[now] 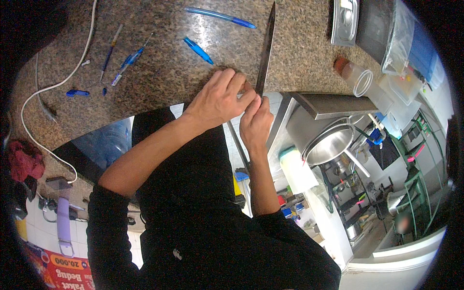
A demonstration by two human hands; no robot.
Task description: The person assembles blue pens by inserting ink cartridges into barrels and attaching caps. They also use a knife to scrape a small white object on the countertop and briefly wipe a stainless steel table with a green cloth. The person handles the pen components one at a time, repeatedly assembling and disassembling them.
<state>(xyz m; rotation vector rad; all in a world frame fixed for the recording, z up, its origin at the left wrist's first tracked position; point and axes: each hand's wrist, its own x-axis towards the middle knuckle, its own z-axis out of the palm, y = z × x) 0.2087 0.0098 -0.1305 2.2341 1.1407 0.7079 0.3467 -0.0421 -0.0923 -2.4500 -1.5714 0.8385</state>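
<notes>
My left hand (221, 99) and my right hand (256, 121) meet at the counter's near edge. The fingers of both are closed and pressed together; what they pinch, if anything, is hidden. A long dark strip (267, 53) runs away from my right fingertips and tapers at its far end; I cannot tell whether it is a blade or an edge of the counter. Beyond my left hand lies a short blue pen barrel (198, 50), with a blue pen (220, 18) farther off. To the left are a clear-blue pen body (130, 60), a thin ink refill (111, 53) and a blue clip piece (77, 93).
The speckled stone counter (159, 92) carries a tiny blue piece (104, 91) and a white cable (67, 79) at left. At right stand a clear plastic cup (357, 81) and a metal tray (345, 21). Lower right, a steel pan (331, 145) sits near a rack.
</notes>
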